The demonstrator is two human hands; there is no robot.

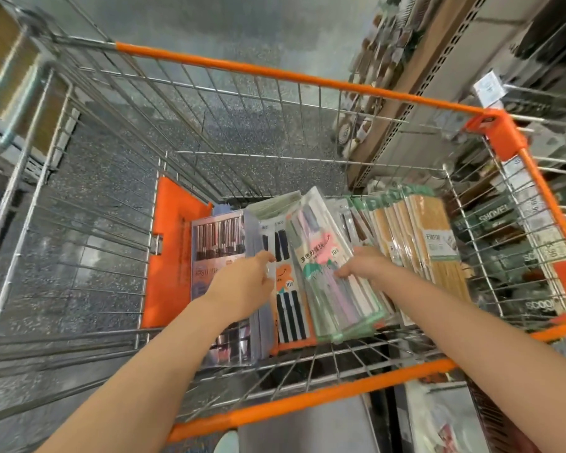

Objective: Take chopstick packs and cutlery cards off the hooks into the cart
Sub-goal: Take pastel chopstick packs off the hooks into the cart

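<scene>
Orange-rimmed wire cart (307,73): grey boxed chopstick pack (218,246) at L. L hand (242,282) fingers curled on its edge. R hand (361,264) grips pastel clear-sleeved chopstick pack (334,282), tilted atop the stack, w/ bamboo chopstick packs (428,237) beside. Risk: slick sleeves slide, stack fans out if released unevenly.

The fingertips of the left hand (242,286) are tucked behind the clear plastic pack of black chopsticks on an orange card (286,289) beside it, so its grip cannot be made out. Under the right hand (365,266), the pastel-coloured chopstick pack in clear plastic (334,282) hides the packs beneath. Right of that grip, the hanging goods on the grey wire shelf hooks (543,93) are blurred and cut by the edge.
</scene>
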